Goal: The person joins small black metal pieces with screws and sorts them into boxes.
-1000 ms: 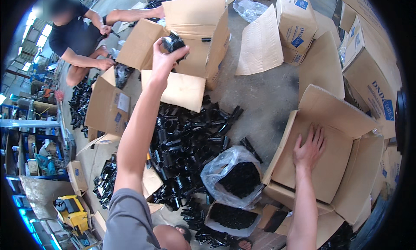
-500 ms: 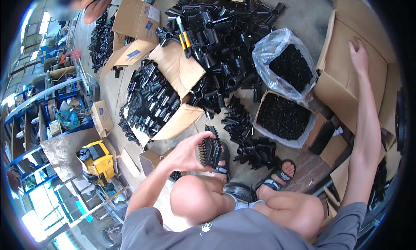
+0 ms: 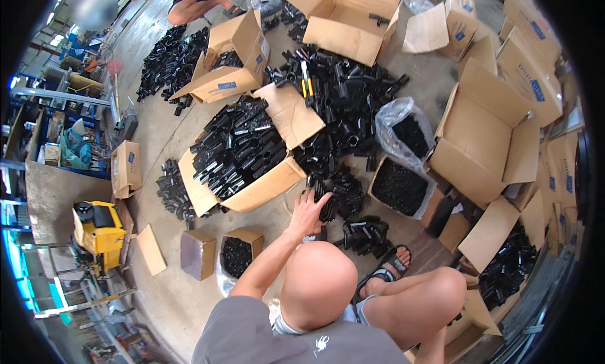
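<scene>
My left hand (image 3: pixel 307 214) reaches forward past my knee, near my foot. Its fingers are curved around a bundle of black plastic parts (image 3: pixel 323 199), partly hidden by the hand. Just right of it lies a loose heap of similar black parts (image 3: pixel 345 190), with another small pile (image 3: pixel 365 235) nearer my sandal. Ahead and to the left, an opened carton (image 3: pixel 268 186) is heaped with glossy black tubular parts (image 3: pixel 239 151). My right hand is out of sight; only some skin shows low beside my right knee.
A box of small black pieces (image 3: pixel 398 186) stands right of centre, beside a clear plastic bag (image 3: pixel 386 123). A large open carton (image 3: pixel 476 134) is farther right. Yellow-handled tools (image 3: pixel 307 83) lie on the big black pile. A yellow machine (image 3: pixel 99 235) stands left; another person (image 3: pixel 192 8) crouches far left.
My left hand has moved forward and down with the bundle toward the heap on the floor. My right hand has left the large carton and gone out of view. The view has shifted.
</scene>
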`<state>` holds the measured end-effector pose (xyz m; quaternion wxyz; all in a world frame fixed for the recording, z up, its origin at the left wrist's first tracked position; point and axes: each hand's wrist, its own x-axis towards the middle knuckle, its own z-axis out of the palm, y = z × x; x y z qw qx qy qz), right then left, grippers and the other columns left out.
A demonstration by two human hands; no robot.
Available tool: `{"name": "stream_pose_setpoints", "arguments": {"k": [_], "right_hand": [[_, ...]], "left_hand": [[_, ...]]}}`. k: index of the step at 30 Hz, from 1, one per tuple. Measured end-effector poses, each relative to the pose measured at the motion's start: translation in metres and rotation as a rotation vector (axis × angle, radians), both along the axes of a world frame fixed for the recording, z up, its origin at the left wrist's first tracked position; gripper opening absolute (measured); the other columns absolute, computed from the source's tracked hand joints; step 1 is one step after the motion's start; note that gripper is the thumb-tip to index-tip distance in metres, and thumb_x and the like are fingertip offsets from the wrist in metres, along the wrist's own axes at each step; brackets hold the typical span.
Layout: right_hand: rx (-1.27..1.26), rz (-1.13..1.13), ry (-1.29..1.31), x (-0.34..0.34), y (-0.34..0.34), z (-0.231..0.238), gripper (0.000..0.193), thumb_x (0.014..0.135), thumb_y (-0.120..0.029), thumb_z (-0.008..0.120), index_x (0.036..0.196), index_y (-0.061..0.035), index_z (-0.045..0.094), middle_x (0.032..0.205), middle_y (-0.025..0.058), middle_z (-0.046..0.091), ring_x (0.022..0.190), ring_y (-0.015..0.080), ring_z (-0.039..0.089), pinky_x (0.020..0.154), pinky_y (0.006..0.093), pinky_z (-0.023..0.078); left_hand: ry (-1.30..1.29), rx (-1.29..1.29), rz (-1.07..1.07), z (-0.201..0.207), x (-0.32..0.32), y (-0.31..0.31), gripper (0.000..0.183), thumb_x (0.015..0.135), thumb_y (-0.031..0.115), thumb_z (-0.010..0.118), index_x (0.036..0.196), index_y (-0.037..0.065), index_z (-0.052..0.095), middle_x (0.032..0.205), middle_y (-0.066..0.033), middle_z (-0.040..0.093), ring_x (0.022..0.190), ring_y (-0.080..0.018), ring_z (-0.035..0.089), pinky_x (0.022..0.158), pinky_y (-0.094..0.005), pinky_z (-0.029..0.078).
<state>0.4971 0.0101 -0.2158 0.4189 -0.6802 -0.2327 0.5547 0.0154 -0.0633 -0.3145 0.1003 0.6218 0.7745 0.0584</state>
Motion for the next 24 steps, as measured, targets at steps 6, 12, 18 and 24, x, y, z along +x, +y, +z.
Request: {"name": "stream_pose_setpoints", "arguments": {"k": [6,12,18,24], "right_hand": [[-0.2,0.243,-0.187,0.037,-0.036,0.065,0.033,0.106,-0.028,0.058,0.126,-0.003,0.064,0.111,0.01,0.069,0.102,0.0181,0.066,0.095,0.0326,0.052],[-0.217,0.493,-0.34,0.017,-0.029,0.153,0.036,0.107,-0.032,0.057,0.128,-0.0042,0.061,0.108,0.0116,0.07,0.101,0.02,0.068,0.093,0.034,0.053],[-0.093,0.462,-0.428,-0.028,-0.053,0.21,0.043,0.107,-0.038,0.056,0.135,-0.0047,0.057,0.109,0.0135,0.068,0.093,0.0231,0.067,0.079,0.0337,0.056],[-0.029,0.567,-0.568,-0.023,-0.052,0.172,0.054,0.107,-0.044,0.051,0.139,-0.0004,0.053,0.122,0.0179,0.063,0.107,0.0274,0.062,0.09,0.038,0.051]], "left_hand": [[-0.134,0.037,0.115,0.02,0.007,-0.022,0.131,0.057,0.023,0.096,0.164,0.037,0.022,0.154,-0.0266,0.039,0.143,-0.0452,0.04,0.109,-0.0551,0.044],[-0.299,0.118,0.286,0.03,0.006,-0.058,0.119,0.067,0.023,0.091,0.164,0.035,0.024,0.153,-0.0256,0.043,0.139,-0.0465,0.044,0.106,-0.0558,0.047],[-0.261,0.25,0.051,0.025,0.028,-0.109,0.052,0.093,0.024,0.06,0.142,0.009,0.052,0.119,-0.0157,0.062,0.108,-0.0338,0.06,0.094,-0.0441,0.052],[-0.07,0.344,-0.038,0.003,0.028,-0.14,0.033,0.092,0.021,0.051,0.119,0.003,0.057,0.094,-0.0094,0.055,0.092,-0.0277,0.058,0.081,-0.0416,0.05]]}}
